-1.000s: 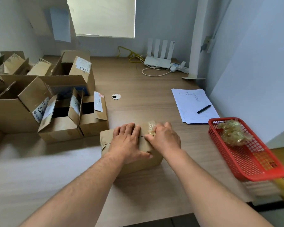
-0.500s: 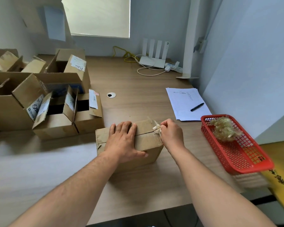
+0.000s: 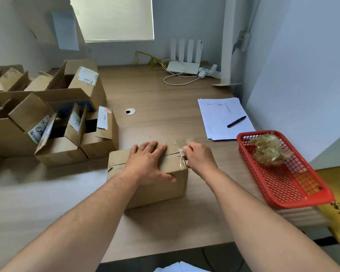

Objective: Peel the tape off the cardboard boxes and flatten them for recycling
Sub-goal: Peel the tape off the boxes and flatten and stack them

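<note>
Presses the left hand (image 3: 148, 163) flat, fingers spread, on the closed cardboard box (image 3: 165, 193) at the near middle of the tabletop (image 3: 165, 95); pinches with the right hand (image 3: 199, 158) a half-lifted strip of clear tape (image 3: 183, 160) at the box's right top edge, with loose end raised. Judged at risk of snapping or stringing the thin tape if pulled sharply or sideways — leaving remnants along the seam — and of skidding the light box toward the red basket (image 3: 294, 183) nearby on the right if held too lightly.
</note>
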Demonstrator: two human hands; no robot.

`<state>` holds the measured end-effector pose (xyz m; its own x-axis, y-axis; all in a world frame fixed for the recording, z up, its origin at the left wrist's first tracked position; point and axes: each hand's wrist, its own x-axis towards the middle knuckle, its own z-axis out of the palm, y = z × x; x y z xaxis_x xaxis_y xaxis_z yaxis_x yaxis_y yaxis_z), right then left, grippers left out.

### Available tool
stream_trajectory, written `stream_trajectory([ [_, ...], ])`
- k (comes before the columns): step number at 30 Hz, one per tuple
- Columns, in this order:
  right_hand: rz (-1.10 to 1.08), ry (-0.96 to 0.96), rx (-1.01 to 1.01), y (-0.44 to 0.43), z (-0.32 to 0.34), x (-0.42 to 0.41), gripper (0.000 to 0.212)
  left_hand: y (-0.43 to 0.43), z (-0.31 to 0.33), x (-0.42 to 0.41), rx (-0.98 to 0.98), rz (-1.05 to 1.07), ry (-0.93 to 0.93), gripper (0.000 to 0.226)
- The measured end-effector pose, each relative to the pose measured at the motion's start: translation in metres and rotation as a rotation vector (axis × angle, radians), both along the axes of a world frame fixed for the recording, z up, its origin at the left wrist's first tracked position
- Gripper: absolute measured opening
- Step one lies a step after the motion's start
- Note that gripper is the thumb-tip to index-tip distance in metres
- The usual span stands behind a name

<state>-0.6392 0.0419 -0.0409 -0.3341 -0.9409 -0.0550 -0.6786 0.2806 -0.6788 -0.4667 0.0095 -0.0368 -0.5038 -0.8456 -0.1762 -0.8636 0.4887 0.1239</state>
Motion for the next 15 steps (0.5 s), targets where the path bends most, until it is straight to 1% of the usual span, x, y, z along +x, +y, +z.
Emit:
stream_trajectory([
  [2,0.038,-0.126,-0.039,0.004,0.002,-0.009,0.032,-0.007,0.004,0.000,0.039,0.009,0.016,0.122],
  [4,0.089,-0.148,-0.069,0.010,0.004,-0.016,0.027,-0.017,0.009,-0.001,0.083,0.027,0.026,0.120],
  [6,0.122,-0.096,-0.116,0.015,0.001,-0.023,0.025,-0.027,0.012,-0.003,0.117,0.037,0.019,0.112],
  [10,0.178,0.037,-0.318,0.025,-0.013,-0.030,0.026,-0.039,0.016,-0.005,0.192,0.057,-0.010,0.123],
  [12,0.235,0.115,-0.383,0.026,-0.019,-0.032,0.028,-0.043,0.017,-0.006,0.210,0.068,-0.007,0.126],
  [15,0.300,0.233,-0.487,0.021,-0.027,-0.032,0.030,-0.048,0.017,-0.006,0.228,0.077,0.000,0.122],
])
